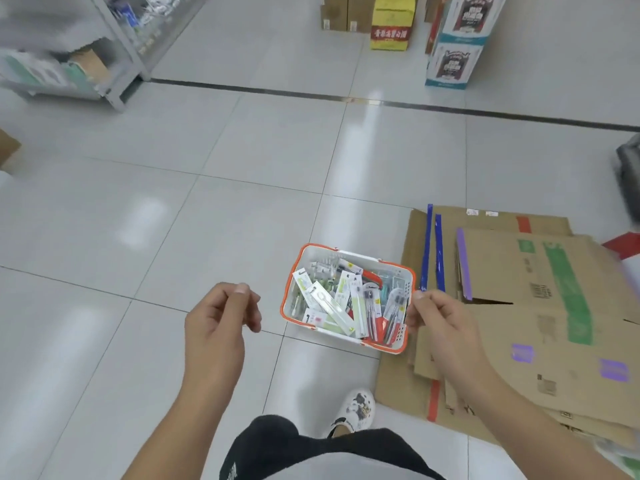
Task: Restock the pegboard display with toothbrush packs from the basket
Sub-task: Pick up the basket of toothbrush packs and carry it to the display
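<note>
Above the tiled floor (173,202), the left hand (221,317) and right hand (440,317) both hover with fingers loosely curled, holding nothing. Between them on the floor sits the orange-rimmed basket (294,268), heaped with toothbrush packs (332,306), beside flattened cardboard (519,306).

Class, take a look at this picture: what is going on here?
A person stands over a white basket with an orange rim on a tiled shop floor; it is full of toothbrush packs. Both the left hand and the right hand hover with loosely curled fingers, holding nothing. Flattened cardboard lies beside the basket.
</note>
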